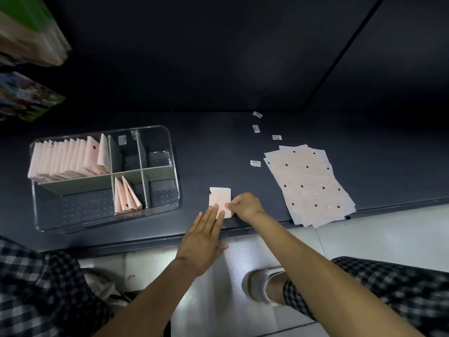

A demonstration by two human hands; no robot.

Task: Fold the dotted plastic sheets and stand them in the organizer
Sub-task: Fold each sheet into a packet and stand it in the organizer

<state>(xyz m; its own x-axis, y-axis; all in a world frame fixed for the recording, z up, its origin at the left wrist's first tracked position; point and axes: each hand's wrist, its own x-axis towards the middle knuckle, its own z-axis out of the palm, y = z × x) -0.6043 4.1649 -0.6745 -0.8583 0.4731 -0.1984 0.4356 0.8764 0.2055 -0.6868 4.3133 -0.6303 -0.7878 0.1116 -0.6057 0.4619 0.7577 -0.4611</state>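
On my far left the clear plastic organizer with grey dividers [170, 152] sits on the dark shelf [218, 147]; its back-left compartment is packed with a row of folded pale pink sheets [65, 159] standing on edge, and the middle front compartment holds a few more folded pink sheets [126, 197] leaning together. Just right of the organizer, near the shelf's front edge, lies the small folded pink plastic sheet [220, 198] I am working on. My left hand [204, 239] is spread flat, fingers straight and together, the tips resting on the sheet's lower edge. My right hand [245, 205] is curled, pinching the sheet's lower right corner. Further right lies a fanned stack of flat pink sheets with dark dots [308, 183], overhanging the shelf edge, with four small white labels [255, 163] scattered behind and beside it.
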